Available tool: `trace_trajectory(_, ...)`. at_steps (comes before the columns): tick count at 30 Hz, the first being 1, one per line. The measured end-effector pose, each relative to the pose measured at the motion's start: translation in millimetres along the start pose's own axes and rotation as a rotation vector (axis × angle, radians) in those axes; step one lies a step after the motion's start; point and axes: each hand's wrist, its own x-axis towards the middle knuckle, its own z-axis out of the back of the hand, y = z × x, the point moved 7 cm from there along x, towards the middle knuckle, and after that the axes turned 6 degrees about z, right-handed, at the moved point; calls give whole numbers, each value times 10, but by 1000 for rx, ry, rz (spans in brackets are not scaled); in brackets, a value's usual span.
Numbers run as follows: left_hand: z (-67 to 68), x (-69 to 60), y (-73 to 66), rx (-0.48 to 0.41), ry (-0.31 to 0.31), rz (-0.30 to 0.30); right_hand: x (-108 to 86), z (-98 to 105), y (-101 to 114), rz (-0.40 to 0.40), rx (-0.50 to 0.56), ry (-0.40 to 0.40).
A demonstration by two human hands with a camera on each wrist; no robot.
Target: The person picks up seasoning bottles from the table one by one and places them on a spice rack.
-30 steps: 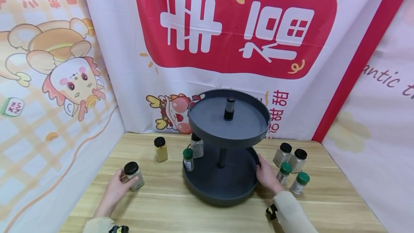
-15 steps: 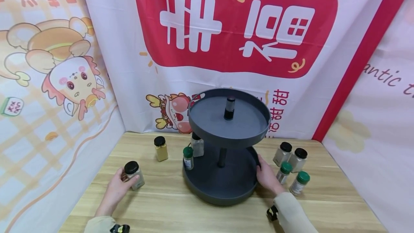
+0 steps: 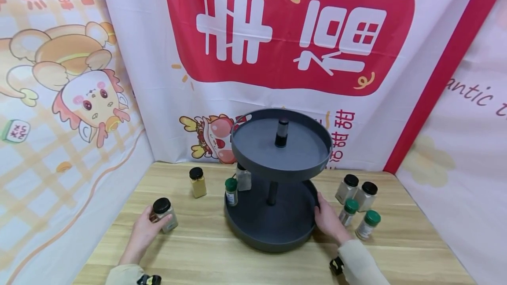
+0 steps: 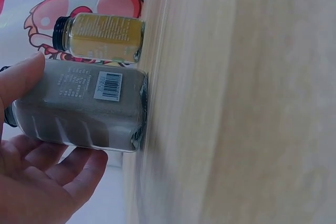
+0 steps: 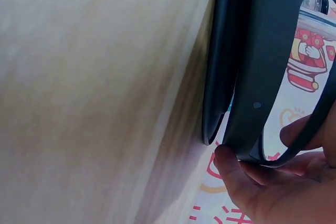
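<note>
My left hand [image 3: 145, 231] grips a square spice jar [image 4: 79, 103] of grey powder with a black lid, its thumb on one side and fingers on the other. The jar stands upright at the table's left, its base at or very near the wood. On the other side, my right hand [image 3: 328, 217] holds the lower rim of a dark grey two-tier turntable [image 3: 273, 236], thumb over the rim and fingers outside. At that tier's left are a green-capped jar [image 3: 231, 192] and a black-lidded clear jar [image 3: 244, 180]. The upper tier [image 3: 293, 155] bears no jars.
A yellow spice jar [image 3: 198, 186] stands behind the left hand. Right of the turntable are two black-lidded jars [image 3: 365, 198] and two green-capped jars [image 3: 365, 228], close to the right hand. Printed cloth [image 3: 138, 56] hangs behind and beside the wooden table [image 3: 206, 258].
The two jars on the lower tier have shifted slightly backward and to the right, as with a small turn of the turntable. Both hands keep almost the same place and hold.
</note>
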Motion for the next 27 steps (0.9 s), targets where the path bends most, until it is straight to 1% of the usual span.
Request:
trace_trajectory(7,-18,-21,-12,-19,-16,-6,-32,-5,12,4,-6,-2)
trace_trajectory(14,-50,-22,-84,-20,-30,-14,-54,-1,34,-1,-10,-4)
trace_trajectory(19,-83,-44,-203,5,-37,-41,-81,-9,35,-15,-8,8)
trace_trajectory(27,-217,-47,-424,2,8,-78,-106,-1,64,-27,-13,14)
